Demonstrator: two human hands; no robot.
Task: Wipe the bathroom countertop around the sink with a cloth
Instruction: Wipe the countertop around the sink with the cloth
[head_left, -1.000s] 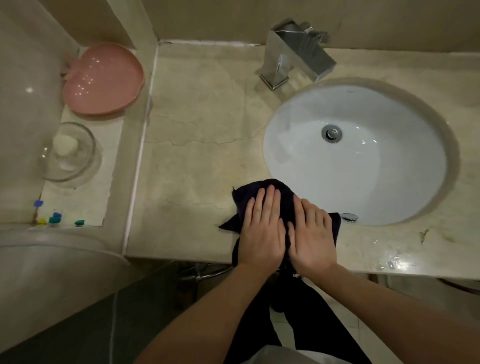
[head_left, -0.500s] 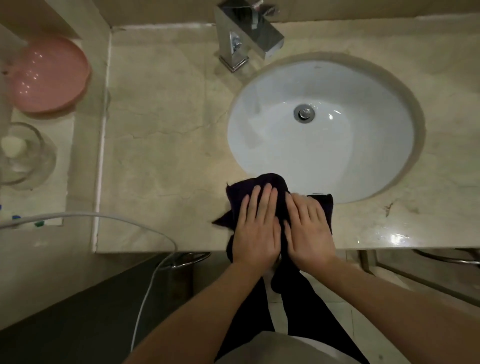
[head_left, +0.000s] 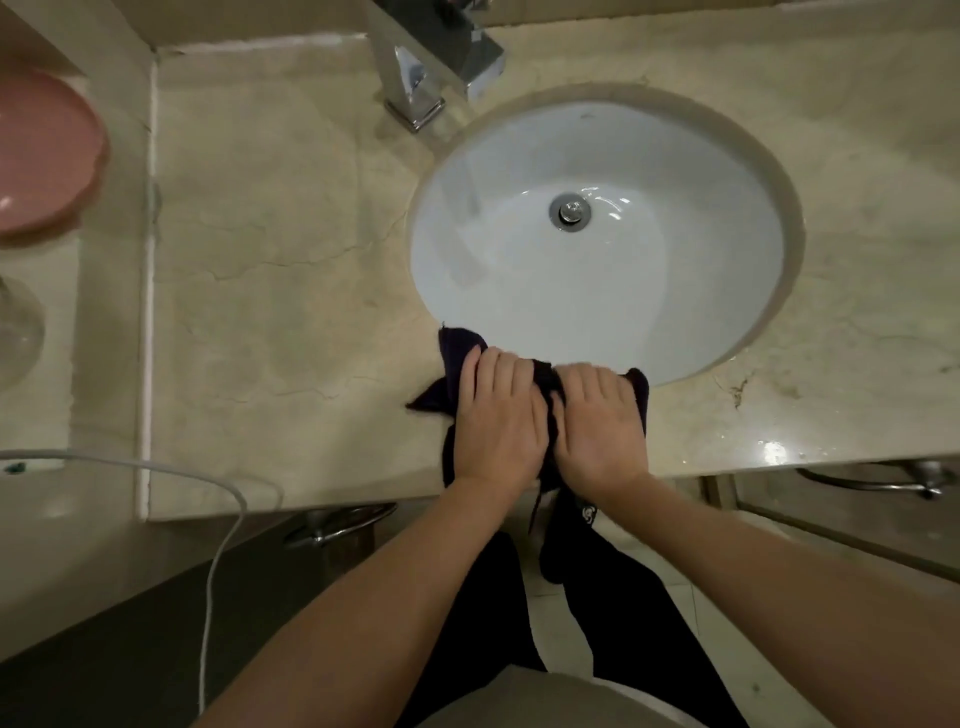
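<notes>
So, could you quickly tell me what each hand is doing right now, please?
Left hand: open, pressing flat on the dark cloth.
Right hand: open, pressing flat on the same cloth.

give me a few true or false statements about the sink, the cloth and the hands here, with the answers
1. Both hands, the left hand and the right hand, lie on the dark cloth. True.
2. The cloth sits behind the sink, next to the faucet. False: it is on the countertop at the sink's front rim, partly hanging over the counter's front edge.
3. The sink is full of soapy water. False: the bowl looks drained, with the drain exposed.
4. A pink dish sits on the far left. True.
5. The cloth is white. False: it is very dark.
</notes>
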